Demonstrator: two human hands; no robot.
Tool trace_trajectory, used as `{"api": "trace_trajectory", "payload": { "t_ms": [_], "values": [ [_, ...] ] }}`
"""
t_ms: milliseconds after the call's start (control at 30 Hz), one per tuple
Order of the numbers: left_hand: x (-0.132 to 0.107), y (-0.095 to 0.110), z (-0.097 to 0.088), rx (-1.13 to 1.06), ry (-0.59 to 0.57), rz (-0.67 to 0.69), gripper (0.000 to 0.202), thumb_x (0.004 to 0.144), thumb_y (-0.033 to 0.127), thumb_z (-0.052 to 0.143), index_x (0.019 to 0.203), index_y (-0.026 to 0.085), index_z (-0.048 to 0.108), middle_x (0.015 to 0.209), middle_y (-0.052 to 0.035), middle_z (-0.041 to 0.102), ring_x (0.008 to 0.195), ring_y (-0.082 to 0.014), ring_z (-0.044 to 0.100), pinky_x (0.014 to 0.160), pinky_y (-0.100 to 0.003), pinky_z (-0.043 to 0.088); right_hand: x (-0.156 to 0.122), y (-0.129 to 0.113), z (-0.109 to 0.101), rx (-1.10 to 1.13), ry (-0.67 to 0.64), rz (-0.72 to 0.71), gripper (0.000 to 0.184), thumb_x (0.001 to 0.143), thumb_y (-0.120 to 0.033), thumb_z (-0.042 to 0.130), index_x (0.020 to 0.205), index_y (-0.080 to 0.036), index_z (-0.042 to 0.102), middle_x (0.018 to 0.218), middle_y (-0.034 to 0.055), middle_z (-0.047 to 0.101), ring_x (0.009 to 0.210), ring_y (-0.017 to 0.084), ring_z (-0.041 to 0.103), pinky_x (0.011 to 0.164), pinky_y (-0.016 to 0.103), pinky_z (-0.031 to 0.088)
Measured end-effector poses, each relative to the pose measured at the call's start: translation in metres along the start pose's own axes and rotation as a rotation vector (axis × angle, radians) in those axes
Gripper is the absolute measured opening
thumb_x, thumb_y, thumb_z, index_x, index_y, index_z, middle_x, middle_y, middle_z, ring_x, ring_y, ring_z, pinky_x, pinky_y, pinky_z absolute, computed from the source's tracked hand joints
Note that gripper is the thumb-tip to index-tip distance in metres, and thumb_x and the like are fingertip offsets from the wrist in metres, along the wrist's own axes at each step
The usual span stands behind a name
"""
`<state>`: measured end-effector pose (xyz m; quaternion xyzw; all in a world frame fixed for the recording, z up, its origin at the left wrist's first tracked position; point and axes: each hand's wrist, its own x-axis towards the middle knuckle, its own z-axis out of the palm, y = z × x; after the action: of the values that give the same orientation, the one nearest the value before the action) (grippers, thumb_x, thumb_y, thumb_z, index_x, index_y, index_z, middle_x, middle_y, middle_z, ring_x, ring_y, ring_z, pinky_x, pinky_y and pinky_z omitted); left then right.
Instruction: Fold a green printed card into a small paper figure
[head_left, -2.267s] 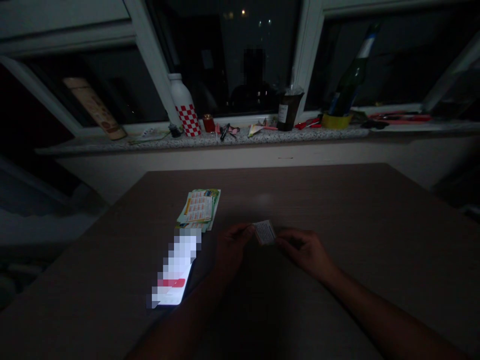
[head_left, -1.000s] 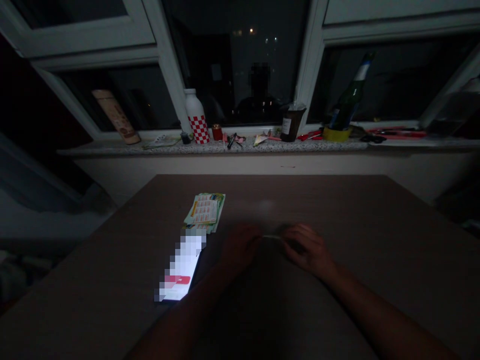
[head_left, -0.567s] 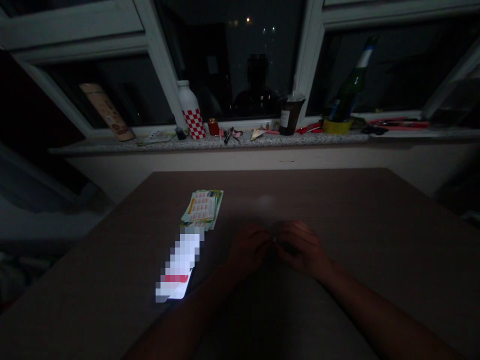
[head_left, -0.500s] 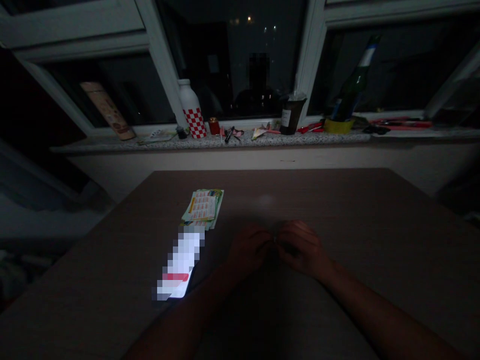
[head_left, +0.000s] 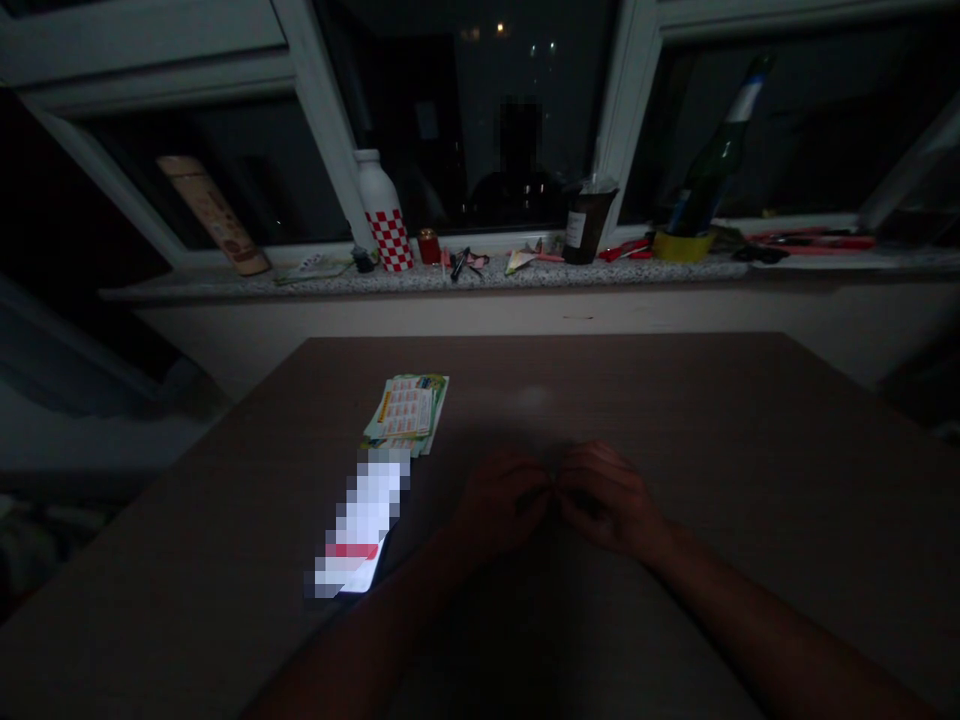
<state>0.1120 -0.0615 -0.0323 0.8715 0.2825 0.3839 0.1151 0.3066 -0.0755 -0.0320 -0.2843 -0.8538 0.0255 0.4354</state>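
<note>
In the dim head view my left hand (head_left: 504, 500) and my right hand (head_left: 606, 497) meet fingertip to fingertip low over the brown table (head_left: 675, 400). Both have bent fingers pinched together. Anything between the fingertips is too small and dark to make out. Left of my left hand lies a phone (head_left: 364, 525) with a bright, blurred-out screen. Just beyond the phone is a small stack of printed cards (head_left: 405, 412), green and white with rows of print.
Behind the table runs a speckled windowsill (head_left: 480, 285). On it stand a pink flask (head_left: 214, 215), a red-checked white bottle (head_left: 386, 215), a small red jar (head_left: 428, 247), a dark cup (head_left: 585, 225), a green glass bottle (head_left: 716, 160) in a yellow holder (head_left: 682, 246), and small clutter.
The fingertips have drawn slightly closer, and the tiny pale spot between them is fainter. The view has shifted a little. Phone and cards stay put on the table.
</note>
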Motion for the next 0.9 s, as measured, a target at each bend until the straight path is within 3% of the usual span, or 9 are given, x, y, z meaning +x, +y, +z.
{"api": "trace_trajectory", "payload": {
  "t_ms": [167,367,900],
  "values": [
    [0.0006,-0.0022,0.0026,0.034,0.045,0.055,0.01,0.083,0.022,0.053,0.085,0.02,0.062,0.085,-0.0031,0.065,0.081,-0.0148,0.059,0.075,-0.03,0.049,0.0,0.0006,0.0022,0.005,0.057,-0.03,0.017,0.073,-0.013,0.061,0.088,-0.02,0.059,0.078,0.0052,0.065,0.078,0.021,0.061,0.07,0.038,0.051],
    [0.0008,0.001,0.0009,0.016,0.012,0.063,0.008,0.081,0.023,0.053,0.085,0.02,0.059,0.087,-0.0029,0.065,0.084,-0.0152,0.059,0.079,-0.031,0.049,0.0006,0.0016,0.0038,0.021,0.076,-0.062,0.015,0.072,-0.012,0.063,0.083,-0.02,0.06,0.075,0.004,0.064,0.076,0.019,0.061,0.07,0.036,0.05],
    [0.0015,0.0021,-0.0005,0.018,0.01,0.073,0.009,0.078,0.021,0.055,0.086,0.018,0.058,0.085,-0.0047,0.064,0.081,-0.0165,0.059,0.073,-0.031,0.049,0.0006,0.0008,0.0017,0.047,0.037,-0.037,0.012,0.073,-0.012,0.062,0.082,-0.019,0.06,0.074,0.0035,0.064,0.073,0.018,0.06,0.068,0.035,0.05]
  ]
}}
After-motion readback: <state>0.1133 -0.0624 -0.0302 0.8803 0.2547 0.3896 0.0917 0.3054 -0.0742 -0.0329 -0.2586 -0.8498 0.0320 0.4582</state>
